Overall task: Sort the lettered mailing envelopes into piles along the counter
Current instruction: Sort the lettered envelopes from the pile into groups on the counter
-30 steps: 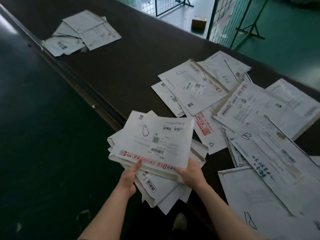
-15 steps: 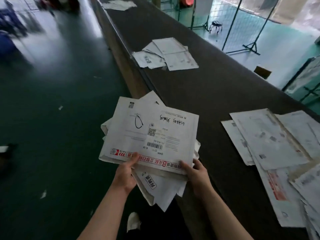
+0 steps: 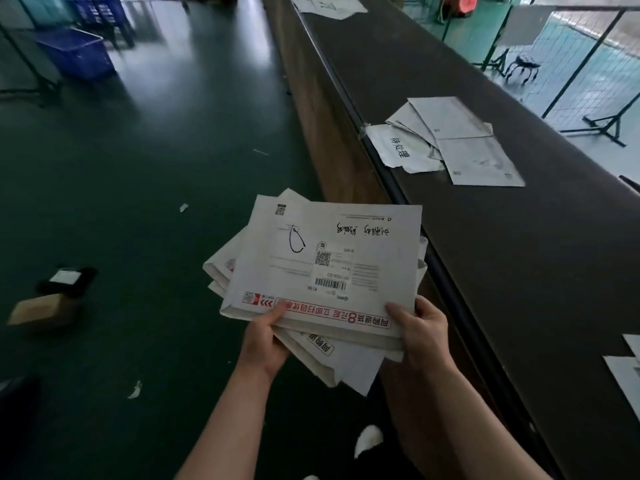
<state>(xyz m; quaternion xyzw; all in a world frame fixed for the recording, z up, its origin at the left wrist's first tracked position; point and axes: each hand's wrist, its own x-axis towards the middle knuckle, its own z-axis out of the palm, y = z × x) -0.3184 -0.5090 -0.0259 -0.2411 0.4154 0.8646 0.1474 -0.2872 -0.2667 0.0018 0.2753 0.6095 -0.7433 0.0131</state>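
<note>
Dark green floor spreads left of a long dark worktop point(image 3: 519, 271) carrying sorted mail.

Both hands hold a fanned stack of envelopes point(image 3: 322, 271) out over the floor, just beside the worktop's near edge: left hand point(image 3: 265, 344) and right hand point(image 3: 424, 336) each have fingers curled under and thumb clamped on top. The top envelope bears a hand-drawn "D", a QR code, a barcode and a red band with a large "8". On the worktop, a pile point(image 3: 446, 140) includes one marked "待处理"; another pile point(image 3: 329, 5) lies far off. Compared with half a second ago, the view has swung left and the right-hand spread has nearly left the frame.
</note>
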